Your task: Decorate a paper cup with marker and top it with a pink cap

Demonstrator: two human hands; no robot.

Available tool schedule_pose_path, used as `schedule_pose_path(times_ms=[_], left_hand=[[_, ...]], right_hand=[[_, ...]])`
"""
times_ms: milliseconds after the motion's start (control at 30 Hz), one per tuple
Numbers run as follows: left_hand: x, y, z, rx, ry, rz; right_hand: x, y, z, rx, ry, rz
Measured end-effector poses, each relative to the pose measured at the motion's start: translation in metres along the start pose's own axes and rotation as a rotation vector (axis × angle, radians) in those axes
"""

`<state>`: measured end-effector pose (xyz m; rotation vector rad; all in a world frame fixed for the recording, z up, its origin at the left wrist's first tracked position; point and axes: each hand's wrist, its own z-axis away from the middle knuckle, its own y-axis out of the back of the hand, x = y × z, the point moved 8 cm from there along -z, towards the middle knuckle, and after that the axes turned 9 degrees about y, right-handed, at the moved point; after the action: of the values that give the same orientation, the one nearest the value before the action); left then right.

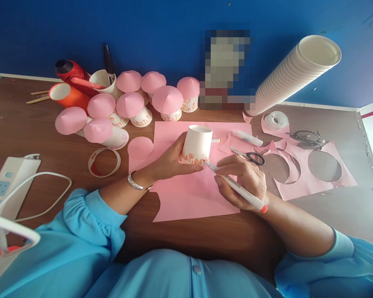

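Note:
A white paper cup [197,142] is held upside down in my left hand [170,159], its closed end upward. Orange-red flowers and grass are drawn in a band along its lower edge. My right hand [244,180] grips a white marker [240,192] with an orange end, and its tip touches the cup near the drawn flowers. Beneath both hands lies a large sheet of pink paper [186,203]. A pink paper circle [140,148] rests at the sheet's left edge. Scissors [248,156] with black handles lie just behind my right hand.
Several decorated cups with pink cone roofs [168,100] stand at the back left. A tall leaning stack of paper cups [292,76] is at the back right, near a tape roll [276,120] and cut pink scraps [345,165]. On the left are a tape ring [104,162] and a power strip [14,182].

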<state>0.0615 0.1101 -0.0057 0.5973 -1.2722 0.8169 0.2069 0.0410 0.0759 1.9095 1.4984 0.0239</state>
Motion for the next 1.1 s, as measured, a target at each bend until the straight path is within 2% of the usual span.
schedule_pose_path(times_ms=[1100], left_hand=[[0.0002,-0.0018,-0.0008,-0.022,-0.004,0.011]], right_hand=[[0.0011,-0.0023,-0.0001,-0.035,-0.025,0.029]])
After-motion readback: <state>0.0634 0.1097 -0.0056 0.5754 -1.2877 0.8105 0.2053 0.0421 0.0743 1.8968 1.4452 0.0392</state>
